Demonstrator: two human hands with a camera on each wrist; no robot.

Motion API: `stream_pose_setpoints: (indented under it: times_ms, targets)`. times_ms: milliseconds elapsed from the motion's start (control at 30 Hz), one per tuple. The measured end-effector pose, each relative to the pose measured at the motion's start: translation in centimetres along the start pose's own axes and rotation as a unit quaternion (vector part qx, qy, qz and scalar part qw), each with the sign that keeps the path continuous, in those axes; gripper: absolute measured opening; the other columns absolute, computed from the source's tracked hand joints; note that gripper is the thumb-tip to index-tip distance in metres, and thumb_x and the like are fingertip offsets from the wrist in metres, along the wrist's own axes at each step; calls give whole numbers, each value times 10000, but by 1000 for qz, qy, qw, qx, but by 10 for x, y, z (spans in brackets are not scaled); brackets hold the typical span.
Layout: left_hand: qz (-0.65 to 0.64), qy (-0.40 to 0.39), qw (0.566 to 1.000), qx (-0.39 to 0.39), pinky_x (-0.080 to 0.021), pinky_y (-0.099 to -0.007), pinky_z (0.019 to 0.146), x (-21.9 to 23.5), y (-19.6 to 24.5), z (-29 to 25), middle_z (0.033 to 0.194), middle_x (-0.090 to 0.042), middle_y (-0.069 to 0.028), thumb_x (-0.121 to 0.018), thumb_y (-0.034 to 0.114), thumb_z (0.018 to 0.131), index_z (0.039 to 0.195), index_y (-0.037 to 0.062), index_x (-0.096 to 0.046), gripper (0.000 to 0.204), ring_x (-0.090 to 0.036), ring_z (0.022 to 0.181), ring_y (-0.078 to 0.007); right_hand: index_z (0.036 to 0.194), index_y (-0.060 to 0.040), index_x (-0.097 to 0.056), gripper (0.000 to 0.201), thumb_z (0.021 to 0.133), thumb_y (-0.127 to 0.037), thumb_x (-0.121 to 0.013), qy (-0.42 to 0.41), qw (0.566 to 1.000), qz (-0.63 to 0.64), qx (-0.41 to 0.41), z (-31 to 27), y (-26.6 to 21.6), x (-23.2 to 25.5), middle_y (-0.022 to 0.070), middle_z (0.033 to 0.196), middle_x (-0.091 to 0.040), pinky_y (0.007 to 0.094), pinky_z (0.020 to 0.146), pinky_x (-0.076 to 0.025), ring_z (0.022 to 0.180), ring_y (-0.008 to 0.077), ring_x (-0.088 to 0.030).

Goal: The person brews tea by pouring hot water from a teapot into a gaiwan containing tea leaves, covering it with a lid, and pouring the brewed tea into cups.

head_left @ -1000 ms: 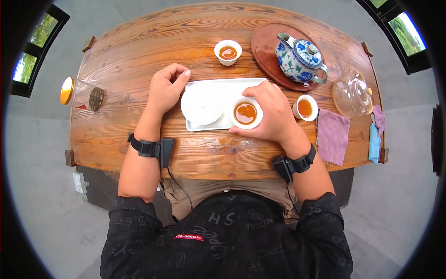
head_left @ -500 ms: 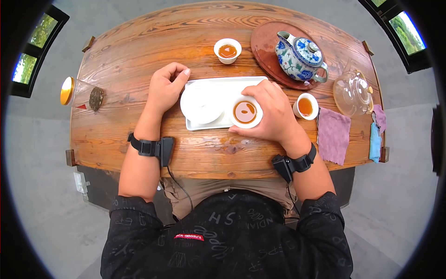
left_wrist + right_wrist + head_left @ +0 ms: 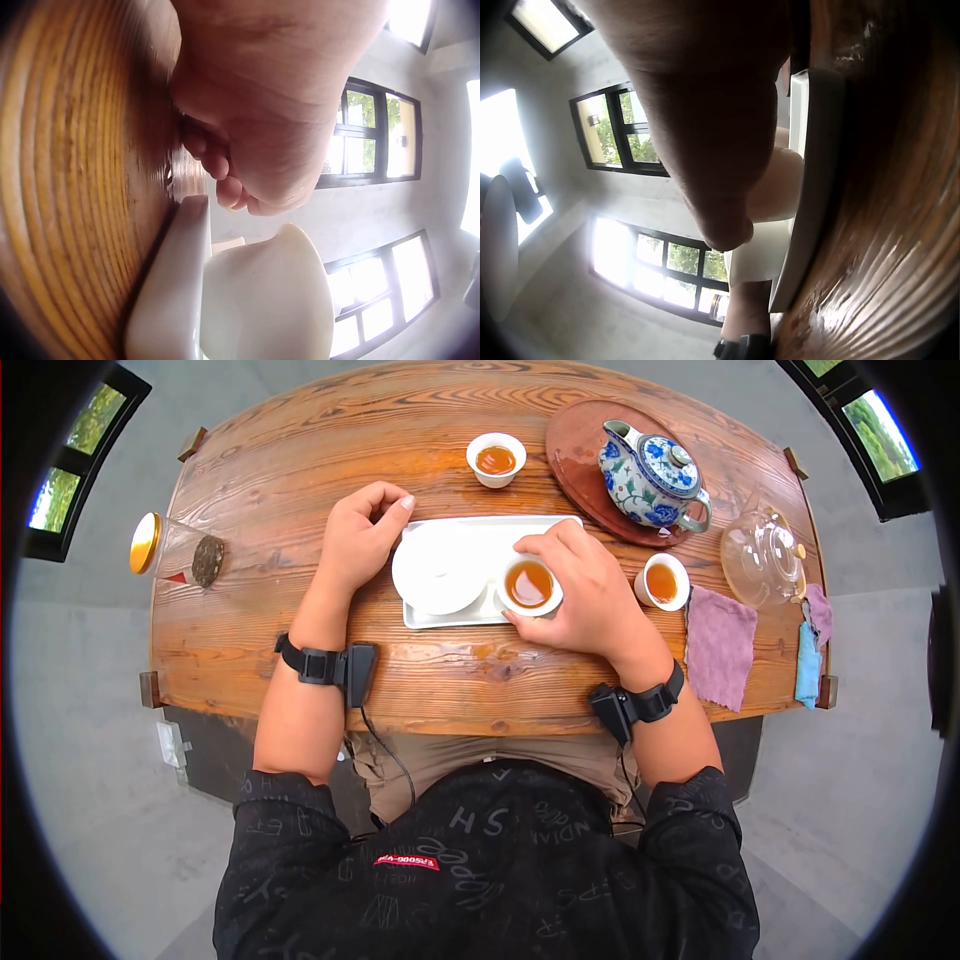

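Note:
My right hand (image 3: 590, 595) grips a white teacup (image 3: 506, 603) of amber tea by its side, thumb near and fingers on the far side. The cup sits at the right part of a white rectangular tray (image 3: 540, 532). In the right wrist view the cup (image 3: 776, 191) shows beside the tray (image 3: 799, 120), partly covered by the hand. On the tray's left part is a round white vessel (image 3: 435, 575), its flared rim showing in the left wrist view. My left hand (image 3: 363, 532) rests on the table by the tray's left corner, fingers loosely curled, holding nothing.
More cups of tea stand at the back (image 3: 496, 461) and right (image 3: 662, 582). A blue-flowered teapot (image 3: 650, 480) sits on a round brown board (image 3: 573, 455). Farther right are a glass teapot (image 3: 755, 565) and a purple cloth (image 3: 720, 650). A gold-lidded jar (image 3: 165, 550) lies left.
My right hand and its cup have shifted slightly away from my body over the tray. The left hand keeps its place beside the tray, while the whole head view has slid a little.

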State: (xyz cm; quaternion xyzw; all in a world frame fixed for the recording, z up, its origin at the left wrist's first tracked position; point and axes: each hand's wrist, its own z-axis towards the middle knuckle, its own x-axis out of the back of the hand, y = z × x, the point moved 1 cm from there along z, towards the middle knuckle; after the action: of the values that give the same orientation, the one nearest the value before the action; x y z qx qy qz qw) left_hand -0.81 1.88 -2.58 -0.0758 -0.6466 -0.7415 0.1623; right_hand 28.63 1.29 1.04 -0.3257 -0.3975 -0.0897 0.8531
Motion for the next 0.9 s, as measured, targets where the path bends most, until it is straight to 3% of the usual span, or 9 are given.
stream_pose_setpoints:
  times_ms: [333,400,500,733,900]
  targets:
    - [-7,-5,1000,0,-423,-227,569,1,-4,1,707,-619,34,-686,176,977,944,-2,-702,181,-526,628,-43,1176,-48,-618,595,651,-211,-844,-31,999,10,0,0,-4,10,131,1015,-570,410,787,-511,896,320,-616]
    - [-7,-5,1000,-1,-423,-227,569,0,-4,1,708,-618,35,-686,176,978,943,-2,-702,182,-525,628,-43,1232,-31,-593,612,674,-147,-813,-72,995,47,-41,-1,-5,14,158,1067,-586,403,870,-513,1012,353,-606]
    - [-8,-4,1000,-1,-424,-227,570,0,-5,1,711,-617,36,-685,178,980,944,0,-701,182,-525,629,-43,1257,-26,-575,620,697,-143,-813,-75,994,59,-53,-3,-7,14,162,1097,-584,399,908,-502,1054,356,-597]
    - [-3,-1,1000,2,-426,-233,574,1,-3,0,712,-615,33,-687,185,978,943,2,-701,187,-523,633,-47,1205,-8,-575,571,708,-144,-822,-108,987,74,-93,-2,-4,19,162,1124,-589,388,953,-488,1085,352,-595]
    - [-1,0,1000,6,-428,-237,580,0,0,-1,717,-616,29,-689,192,977,942,-1,-701,196,-524,640,-51,1156,-12,-596,590,665,-182,-875,-80,989,88,-92,0,-5,18,143,1118,-617,384,935,-506,1072,321,-621]
